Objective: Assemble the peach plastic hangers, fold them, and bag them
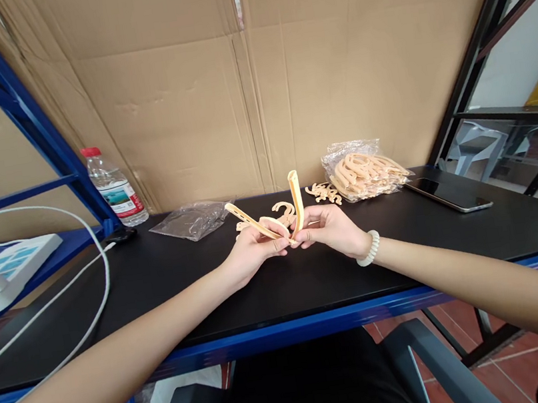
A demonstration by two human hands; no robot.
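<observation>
Above the middle of the black table, my left hand is closed on a slotted, pale wood-coloured strip that slants up to the left. My right hand pinches a bent strip of the same colour, its far end standing upright. The two pieces come together at my fingertips; whether they are joined there, I cannot tell. Just behind my hands lies a pale curved piece, partly hidden by the fingers and strips. Small curly pieces are scattered beyond my right hand.
A plastic bag of pale curved pieces rests at the back right, beside a phone. On the left are a crumpled clear bag, a water bottle and a white cable. Cardboard stands behind the table.
</observation>
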